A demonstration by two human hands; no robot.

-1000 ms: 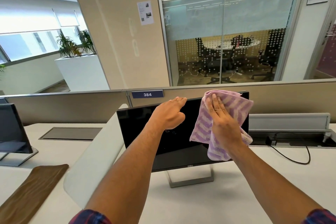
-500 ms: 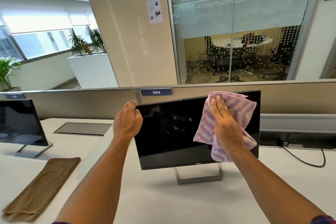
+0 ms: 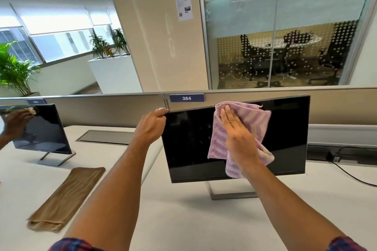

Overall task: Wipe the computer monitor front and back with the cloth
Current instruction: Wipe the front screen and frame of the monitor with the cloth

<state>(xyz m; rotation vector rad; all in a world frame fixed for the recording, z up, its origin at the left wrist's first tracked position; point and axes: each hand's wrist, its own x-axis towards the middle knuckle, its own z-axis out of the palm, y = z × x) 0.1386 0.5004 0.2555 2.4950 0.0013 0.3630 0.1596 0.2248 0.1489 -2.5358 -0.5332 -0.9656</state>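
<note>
The monitor stands upright on its stand on the surface straight ahead of the person, its long axis running left to right and its dark front facing both hands. The right hand lies flat with straight fingers, pressing the cloth against the upper middle of the screen. The left hand grips the top left corner, so bare screen lies to either side of the cloth, and the back looks unreached.
</note>
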